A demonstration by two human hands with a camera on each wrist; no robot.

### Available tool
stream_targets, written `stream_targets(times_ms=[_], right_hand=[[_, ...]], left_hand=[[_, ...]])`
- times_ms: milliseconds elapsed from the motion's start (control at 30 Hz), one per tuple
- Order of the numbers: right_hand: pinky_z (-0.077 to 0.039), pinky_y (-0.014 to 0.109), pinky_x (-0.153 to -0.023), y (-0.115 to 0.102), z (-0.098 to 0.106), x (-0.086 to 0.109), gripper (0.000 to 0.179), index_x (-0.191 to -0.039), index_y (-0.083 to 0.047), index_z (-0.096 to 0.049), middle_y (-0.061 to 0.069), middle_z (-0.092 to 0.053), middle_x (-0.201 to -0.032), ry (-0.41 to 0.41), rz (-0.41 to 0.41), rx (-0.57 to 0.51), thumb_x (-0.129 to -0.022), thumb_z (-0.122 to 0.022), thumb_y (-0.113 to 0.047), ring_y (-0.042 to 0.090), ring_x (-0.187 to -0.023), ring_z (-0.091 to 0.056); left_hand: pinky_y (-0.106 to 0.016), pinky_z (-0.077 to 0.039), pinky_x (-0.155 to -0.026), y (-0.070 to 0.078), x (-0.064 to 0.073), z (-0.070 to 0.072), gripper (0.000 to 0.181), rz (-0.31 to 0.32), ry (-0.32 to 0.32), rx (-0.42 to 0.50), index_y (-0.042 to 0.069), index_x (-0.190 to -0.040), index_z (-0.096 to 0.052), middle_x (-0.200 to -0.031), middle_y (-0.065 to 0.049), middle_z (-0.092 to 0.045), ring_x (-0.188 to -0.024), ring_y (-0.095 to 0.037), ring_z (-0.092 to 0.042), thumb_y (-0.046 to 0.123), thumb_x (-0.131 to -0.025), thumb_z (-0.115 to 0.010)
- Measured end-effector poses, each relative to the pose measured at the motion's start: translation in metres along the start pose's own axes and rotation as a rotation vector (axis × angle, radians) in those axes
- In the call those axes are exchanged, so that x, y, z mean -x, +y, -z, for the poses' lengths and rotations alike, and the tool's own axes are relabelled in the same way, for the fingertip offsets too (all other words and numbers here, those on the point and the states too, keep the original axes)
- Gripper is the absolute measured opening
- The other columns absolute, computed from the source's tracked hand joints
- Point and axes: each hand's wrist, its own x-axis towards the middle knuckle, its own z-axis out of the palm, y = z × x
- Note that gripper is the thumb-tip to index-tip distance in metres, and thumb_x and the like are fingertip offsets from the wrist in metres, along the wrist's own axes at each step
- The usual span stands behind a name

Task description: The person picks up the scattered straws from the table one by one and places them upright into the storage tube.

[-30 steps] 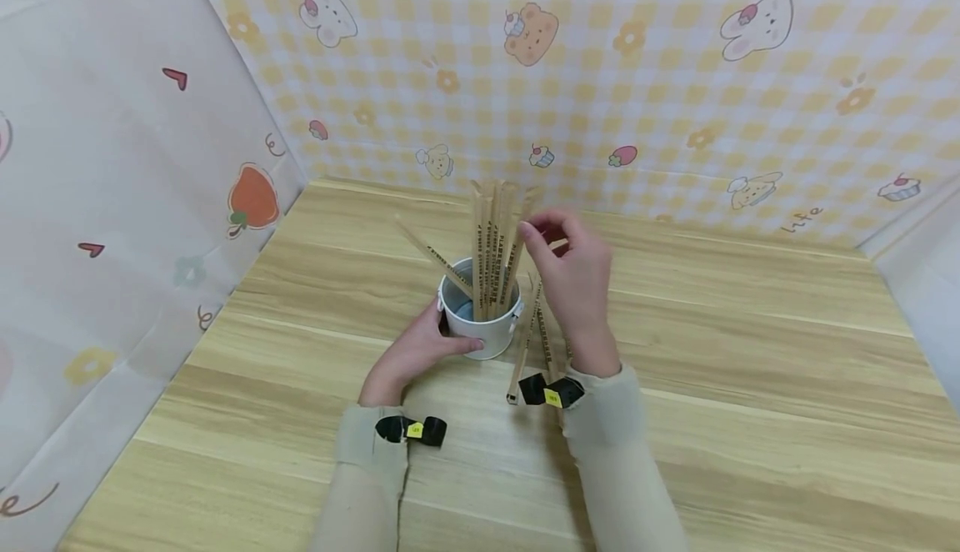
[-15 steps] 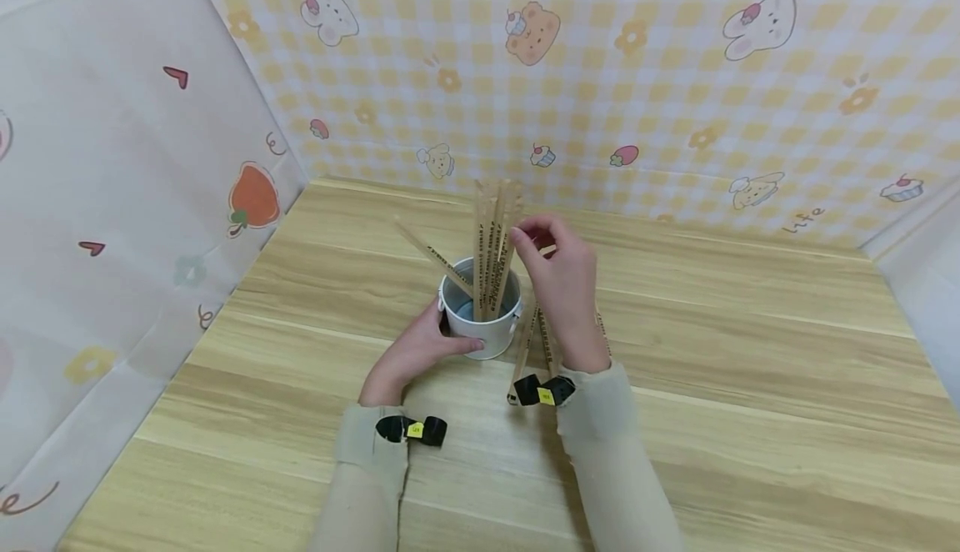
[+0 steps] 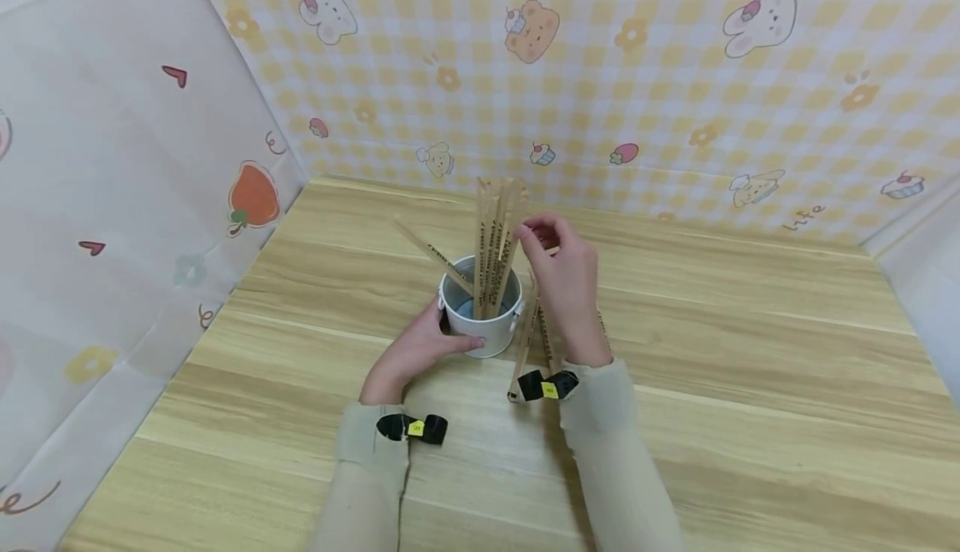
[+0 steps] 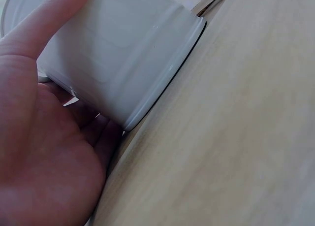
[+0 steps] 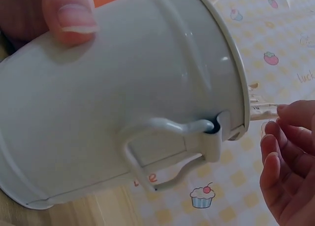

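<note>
Wrapped stick (image 3: 505, 264) pinched between right fingers (image 3: 532, 245), gap narrow; left fingers (image 3: 459, 344) wide, holding white bucket (image 3: 491, 337).

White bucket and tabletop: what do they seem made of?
White bucket: probably painted metal, glossy; bright highlights and a side seam suggest it. Tabletop: wood or wood-print laminate, softly sheened; long grain streaks show, but which is unclear.

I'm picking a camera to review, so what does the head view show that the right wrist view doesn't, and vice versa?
Head only: the inside of the white bucket, and loose paper-wrapped sticks on the table.
Right wrist only: the seam along the bucket's side.
Both: the left hand holding the bucket and the right hand pinching one stick.
</note>
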Motion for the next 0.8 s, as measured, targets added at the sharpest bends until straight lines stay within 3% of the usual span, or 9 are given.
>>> stream_targets(times_ms=[267, 800], right_hand=[[-0.045, 0.026, -0.056, 0.007, 0.013, -0.002, 0.03, -0.1, -0.011, -0.061, -0.002, -0.062, -0.08, 0.037, -0.038, -0.007, -0.088, -0.053, -0.037, 0.008, -0.068, -0.055], [-0.044, 0.029, -0.06, 0.02, 0.04, 0.01, 0.025, -0.099, -0.013, -0.062, -0.001, -0.061, -0.087, 0.036, -0.133, 0.096, -0.088, -0.054, -0.034, 0.012, -0.074, -0.055]], left_hand=[[-0.043, -0.029, -0.099, 0.0, -0.001, -0.001, 0.091, -0.008, 0.003, -0.006, 0.024, -0.14, -0.023, -0.132, -0.008, -0.04, -0.119, -0.027, -0.038, 0.015, -0.067, -0.077], [-0.043, -0.027, -0.1, -0.002, -0.002, 0.0, 0.09, -0.018, -0.002, 0.018, 0.026, -0.139, -0.024, -0.133, -0.007, -0.039, -0.12, -0.026, -0.037, 0.013, -0.068, -0.077]])
